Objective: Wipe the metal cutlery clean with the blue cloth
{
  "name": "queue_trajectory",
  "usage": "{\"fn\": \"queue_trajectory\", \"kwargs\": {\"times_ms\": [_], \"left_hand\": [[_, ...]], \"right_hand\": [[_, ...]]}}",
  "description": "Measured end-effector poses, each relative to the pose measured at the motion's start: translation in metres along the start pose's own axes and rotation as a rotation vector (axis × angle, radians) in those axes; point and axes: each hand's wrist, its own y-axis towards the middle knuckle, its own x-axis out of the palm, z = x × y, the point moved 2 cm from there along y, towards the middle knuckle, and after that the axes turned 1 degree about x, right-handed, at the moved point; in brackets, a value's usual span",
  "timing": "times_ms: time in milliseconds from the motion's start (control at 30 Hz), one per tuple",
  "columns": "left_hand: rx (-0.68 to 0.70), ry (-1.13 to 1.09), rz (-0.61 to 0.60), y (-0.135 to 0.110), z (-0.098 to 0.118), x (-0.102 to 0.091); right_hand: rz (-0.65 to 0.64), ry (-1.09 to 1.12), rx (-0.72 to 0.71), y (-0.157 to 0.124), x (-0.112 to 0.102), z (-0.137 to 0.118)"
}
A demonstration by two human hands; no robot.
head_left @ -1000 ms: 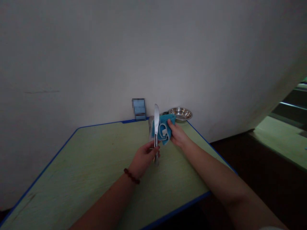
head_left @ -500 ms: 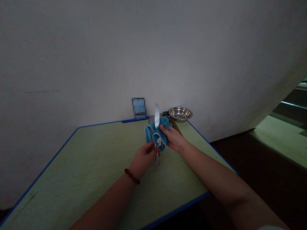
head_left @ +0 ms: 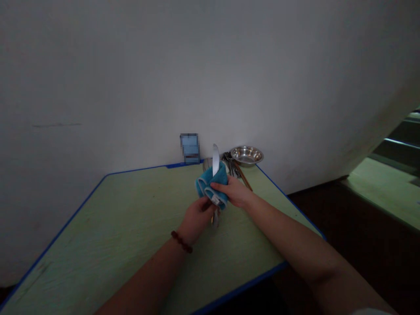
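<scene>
My left hand (head_left: 199,214) is closed on the lower part of a metal table knife (head_left: 215,158), whose handle end shows below the fingers. The blade points up and away from me. My right hand (head_left: 234,190) grips a blue cloth (head_left: 206,180) with a pale edge and a small white tag, its thumb lying across the front. The cloth is folded around the middle of the knife and hides that stretch of it. Both hands are held above the table, close together.
A shiny metal bowl (head_left: 247,155) stands at the table's far right corner against the wall. Beside it lie several metal utensils (head_left: 231,164) and wooden chopsticks (head_left: 244,177). A blurred screen-like device (head_left: 190,148) leans on the wall. The pale green table (head_left: 131,218) has blue edging.
My right hand and the cloth have shifted slightly left and down along the knife, with the thumb now across the cloth's front. My left hand has hardly moved.
</scene>
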Motion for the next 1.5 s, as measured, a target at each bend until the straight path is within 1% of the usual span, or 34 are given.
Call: {"fn": "queue_trajectory", "kwargs": {"times_ms": [233,367,567,700,800,1067,1233,1400,1500], "left_hand": [[0.005,0.022,0.009,0.003,-0.008,0.0],[0.013,0.027,0.004,0.002,-0.007,0.0],[-0.011,0.042,-0.017,0.002,-0.004,0.001],[-0.001,0.068,-0.031,0.002,-0.005,0.001],[0.002,0.073,-0.046,0.002,-0.006,0.001],[-0.007,0.058,-0.058,0.001,-0.004,0.003],[-0.008,0.093,-0.058,0.001,-0.002,0.003],[0.002,0.113,-0.087,0.002,-0.007,0.002],[0.032,0.133,-0.101,0.003,-0.009,0.002]], "right_hand": [[0.044,-0.068,-0.025,0.002,-0.003,0.002],[0.072,-0.068,-0.029,0.002,-0.002,0.001],[0.078,-0.05,-0.052,0.004,-0.004,0.001],[0.082,-0.059,-0.058,0.006,-0.006,0.001],[0.107,-0.065,-0.061,0.007,-0.008,0.001],[0.114,-0.028,-0.083,0.008,-0.01,-0.002],[0.116,0.001,-0.081,0.009,-0.011,-0.003],[0.138,0.014,-0.097,0.009,-0.012,-0.004],[0.14,0.026,-0.109,0.01,-0.012,-0.005]]}}
